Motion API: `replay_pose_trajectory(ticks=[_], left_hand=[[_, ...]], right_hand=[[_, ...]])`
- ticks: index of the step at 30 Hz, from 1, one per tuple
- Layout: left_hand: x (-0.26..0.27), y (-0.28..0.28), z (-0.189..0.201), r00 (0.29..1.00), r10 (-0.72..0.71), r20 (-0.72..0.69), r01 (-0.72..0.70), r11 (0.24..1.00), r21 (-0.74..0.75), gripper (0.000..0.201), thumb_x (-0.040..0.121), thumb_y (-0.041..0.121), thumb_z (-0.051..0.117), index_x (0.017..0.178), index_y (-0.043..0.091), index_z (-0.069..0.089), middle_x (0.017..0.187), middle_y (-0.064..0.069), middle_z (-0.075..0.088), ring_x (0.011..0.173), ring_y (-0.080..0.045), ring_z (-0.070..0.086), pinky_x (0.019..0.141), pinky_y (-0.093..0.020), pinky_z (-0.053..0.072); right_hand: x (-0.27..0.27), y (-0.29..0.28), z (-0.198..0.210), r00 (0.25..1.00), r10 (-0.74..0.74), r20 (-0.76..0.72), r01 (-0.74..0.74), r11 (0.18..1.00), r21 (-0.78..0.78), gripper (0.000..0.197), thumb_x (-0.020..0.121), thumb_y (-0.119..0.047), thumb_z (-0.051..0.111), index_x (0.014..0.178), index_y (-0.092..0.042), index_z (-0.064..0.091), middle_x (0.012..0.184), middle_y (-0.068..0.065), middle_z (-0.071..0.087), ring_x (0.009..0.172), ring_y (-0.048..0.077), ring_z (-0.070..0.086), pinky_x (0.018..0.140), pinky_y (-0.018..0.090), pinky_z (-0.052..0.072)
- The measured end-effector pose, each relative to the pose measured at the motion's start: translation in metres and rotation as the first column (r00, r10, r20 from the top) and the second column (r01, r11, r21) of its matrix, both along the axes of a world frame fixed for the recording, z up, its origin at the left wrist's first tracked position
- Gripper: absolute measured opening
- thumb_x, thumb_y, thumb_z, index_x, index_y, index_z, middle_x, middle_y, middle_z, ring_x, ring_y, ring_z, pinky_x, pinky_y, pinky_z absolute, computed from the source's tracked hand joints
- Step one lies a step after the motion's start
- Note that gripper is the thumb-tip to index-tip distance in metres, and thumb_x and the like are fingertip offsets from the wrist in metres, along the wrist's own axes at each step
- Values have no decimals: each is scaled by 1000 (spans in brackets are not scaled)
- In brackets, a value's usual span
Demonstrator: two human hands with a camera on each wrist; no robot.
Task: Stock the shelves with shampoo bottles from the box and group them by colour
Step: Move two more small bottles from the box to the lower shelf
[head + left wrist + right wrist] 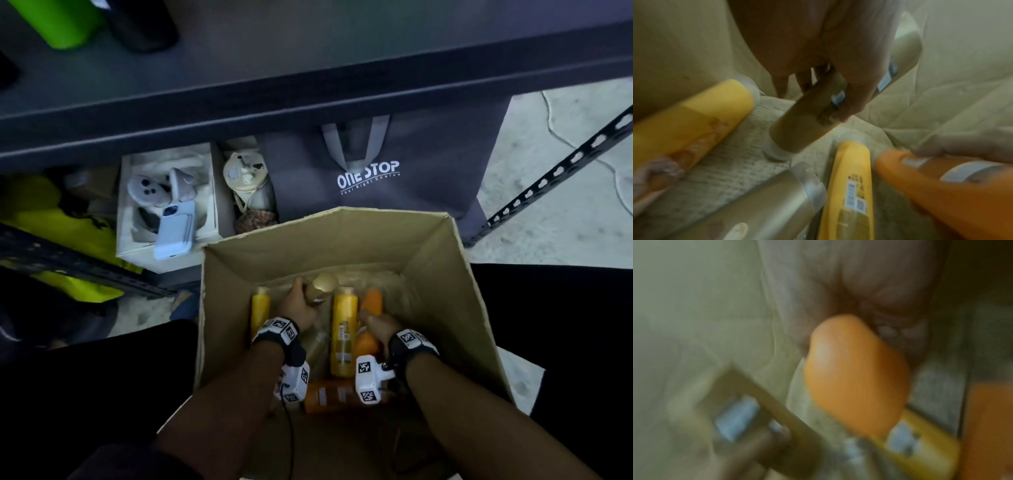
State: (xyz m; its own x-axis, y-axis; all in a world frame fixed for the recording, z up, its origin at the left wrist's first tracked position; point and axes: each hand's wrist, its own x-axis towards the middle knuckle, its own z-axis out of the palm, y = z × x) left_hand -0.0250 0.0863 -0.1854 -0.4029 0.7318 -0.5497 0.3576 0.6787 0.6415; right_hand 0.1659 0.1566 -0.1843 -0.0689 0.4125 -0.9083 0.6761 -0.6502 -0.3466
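Both hands are down inside the open cardboard box [455, 274]. My left hand [299, 303] grips a gold bottle [320, 287], the same gold bottle [807, 123] seen tilted under the fingers in the left wrist view. My right hand [376, 325] grips an orange bottle [373, 301]; its rounded end [855, 374] fills the blurred right wrist view. Two yellow bottles [343, 329] [260, 308], another orange bottle [335, 395] and a second gold bottle [764, 203] lie on the box floor.
A dark grey shelf [308, 68] runs across the top, with a green bottle [51, 20] and a black bottle [144, 24] on it. Below it stand a grey tote bag [394, 164], a white box of gadgets [168, 205] and yellow packaging [51, 219].
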Motion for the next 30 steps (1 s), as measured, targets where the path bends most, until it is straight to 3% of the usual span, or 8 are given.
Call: replay_pose_trajectory(ticks=[4, 7, 9, 14, 18, 22, 25, 30], left_hand=[[-2, -11, 13, 999, 25, 25, -26, 999, 27, 63, 92, 20, 73, 145, 19, 40, 134, -12, 63, 120, -35, 60, 99, -45, 52], [1, -17, 17, 999, 37, 29, -36, 999, -31, 79, 93, 20, 72, 160, 17, 29, 152, -10, 51, 135, -33, 51, 110, -42, 45], [7, -21, 18, 999, 39, 6, -38, 998, -43, 81, 93, 18, 71, 160, 16, 27, 154, -11, 48, 137, -34, 49, 110, -41, 45], [13, -28, 15, 999, -14, -46, 13, 999, -38, 68, 93, 9, 67, 154, 16, 37, 150, -14, 51, 133, -37, 51, 106, -44, 48], [10, -31, 10, 997, 73, 3, -73, 997, -20, 75, 92, 14, 71, 157, 16, 33, 150, -12, 52, 134, -35, 51, 108, -39, 45], [6, -29, 3, 974, 212, 74, -213, 977, 1, 80, 91, 19, 75, 158, 14, 30, 148, -11, 54, 131, -33, 54, 105, -36, 46], [4, -28, -2, 957, 246, 150, -249, 969, -4, 88, 93, 24, 74, 161, 16, 20, 147, -10, 53, 131, -33, 53, 96, -29, 43], [3, -29, -13, 939, 254, 232, -274, 960, 57, 75, 93, 31, 74, 155, 16, 33, 137, -3, 60, 126, -25, 56, 101, -32, 43]], right_hand=[[2, 2, 21, 979, 196, 58, -202, 971, 127, 40, 94, -29, 66, 126, -5, 65, 123, 19, 67, 108, 35, 65, 98, 41, 53], [4, 10, 38, 835, 486, 258, -548, 783, 295, 55, 103, -46, 49, 149, -16, 45, 151, 16, 48, 133, 37, 52, 106, 41, 44], [0, 15, 45, 751, 537, 384, -654, 686, 319, 63, 103, -50, 43, 156, -18, 33, 160, 17, 33, 144, 38, 38, 114, 48, 38], [-14, 21, 58, 701, 521, 488, -712, 561, 423, 61, 97, -46, 57, 147, -16, 41, 145, 14, 53, 130, 38, 53, 106, 46, 47], [-14, 21, 54, 805, 451, 385, -593, 629, 503, 64, 91, -40, 69, 145, -14, 46, 144, 17, 52, 131, 38, 51, 102, 42, 45], [-5, 23, 38, 988, 152, 38, -145, 800, 583, 64, 85, -28, 81, 140, -16, 52, 132, 15, 62, 120, 34, 58, 94, 37, 47], [0, 24, 23, 979, -39, -202, 135, 861, 491, 62, 86, -26, 83, 139, -16, 53, 119, 7, 66, 112, 29, 64, 84, 31, 41], [-2, 29, -1, 981, 33, -193, 58, 892, 448, 64, 91, -22, 78, 147, -11, 48, 138, 14, 61, 127, 33, 58, 105, 45, 47]])
